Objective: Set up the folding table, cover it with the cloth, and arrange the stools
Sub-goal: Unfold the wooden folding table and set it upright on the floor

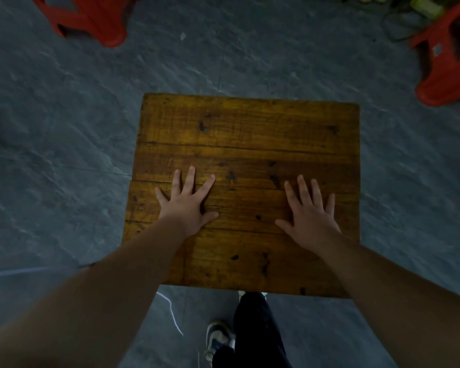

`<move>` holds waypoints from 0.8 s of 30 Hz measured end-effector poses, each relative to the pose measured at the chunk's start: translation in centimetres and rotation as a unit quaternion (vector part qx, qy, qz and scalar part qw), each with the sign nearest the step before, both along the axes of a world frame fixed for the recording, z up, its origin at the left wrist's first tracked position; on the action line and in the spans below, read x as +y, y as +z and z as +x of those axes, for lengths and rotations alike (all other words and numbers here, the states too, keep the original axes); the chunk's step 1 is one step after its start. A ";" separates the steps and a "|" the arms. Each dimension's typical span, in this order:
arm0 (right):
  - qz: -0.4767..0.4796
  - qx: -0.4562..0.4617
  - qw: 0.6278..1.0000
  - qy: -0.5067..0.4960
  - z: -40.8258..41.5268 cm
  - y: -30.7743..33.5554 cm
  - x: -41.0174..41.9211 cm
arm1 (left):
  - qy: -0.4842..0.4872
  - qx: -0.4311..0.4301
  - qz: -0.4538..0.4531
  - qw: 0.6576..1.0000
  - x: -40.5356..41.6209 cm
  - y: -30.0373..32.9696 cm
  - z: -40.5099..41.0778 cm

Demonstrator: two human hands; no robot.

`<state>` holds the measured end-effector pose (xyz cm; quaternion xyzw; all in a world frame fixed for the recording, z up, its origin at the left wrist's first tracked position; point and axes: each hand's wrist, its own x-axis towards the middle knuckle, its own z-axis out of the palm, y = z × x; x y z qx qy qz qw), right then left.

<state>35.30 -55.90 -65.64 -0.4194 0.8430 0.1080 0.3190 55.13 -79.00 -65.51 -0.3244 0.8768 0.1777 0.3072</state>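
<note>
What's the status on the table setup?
Left hand and right hand flat on the wooden table, fingers spread. No cloth in view. Two red stools stand apart on the floor.

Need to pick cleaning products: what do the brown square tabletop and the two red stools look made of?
The brown square tabletop looks like wooden planks with a glossy varnish: grain, dark knots and seams show. The red stools look like moulded plastic, smooth and uniformly coloured.
</note>
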 end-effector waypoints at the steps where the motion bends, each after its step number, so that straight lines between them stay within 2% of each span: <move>1: 0.003 -0.002 1.000 0.000 -0.1 0.0 0.0 | 0.000 -0.004 0.000 1.000 0.0 0.1 -0.1; 9: 0.005 -0.004 1.000 -0.010 0.1 0.7 -0.4 | 0.000 0.000 -0.002 1.000 0.5 0.8 0.0; 13: -0.011 -0.014 1.000 -0.025 0.8 3.7 -0.3 | 0.026 0.025 0.003 0.999 1.8 3.9 0.7; 16: -0.044 0.001 0.998 -0.040 2.2 8.8 0.5 | 0.056 0.091 -0.007 0.994 3.2 9.0 2.2; 20: -0.111 0.028 0.991 -0.065 4.9 19.3 2.1 | 0.078 0.193 -0.064 0.976 4.7 18.6 5.5; 24: -0.174 0.040 0.980 -0.087 8.7 30.9 4.9 | 0.019 0.240 -0.115 0.964 7.3 28.8 9.8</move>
